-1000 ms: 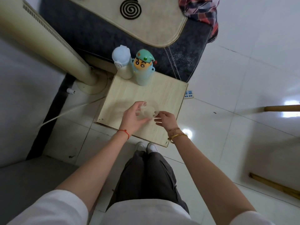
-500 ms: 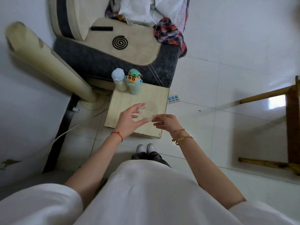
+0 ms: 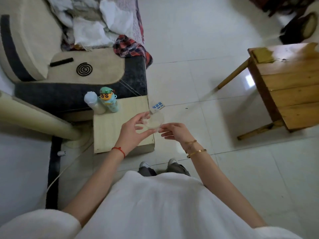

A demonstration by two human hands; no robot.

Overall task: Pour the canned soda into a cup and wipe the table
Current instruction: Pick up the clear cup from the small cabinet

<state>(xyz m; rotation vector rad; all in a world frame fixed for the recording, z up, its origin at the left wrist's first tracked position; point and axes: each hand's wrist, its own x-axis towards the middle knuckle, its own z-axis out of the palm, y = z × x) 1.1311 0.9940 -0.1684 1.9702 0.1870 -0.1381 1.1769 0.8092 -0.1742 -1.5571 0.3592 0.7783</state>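
above the small table's (image 3: 110,130) right edge both hands — left hand (image 3: 133,131) and right hand (image 3: 174,132) — pinch the clear cup (image 3: 154,120) by its rim; best carried level and set down upright before pouring.

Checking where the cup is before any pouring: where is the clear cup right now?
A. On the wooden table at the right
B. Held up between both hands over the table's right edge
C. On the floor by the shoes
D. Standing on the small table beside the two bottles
B: the clear cup is lifted, with the left hand and right hand holding its sides above the right edge of the small table.
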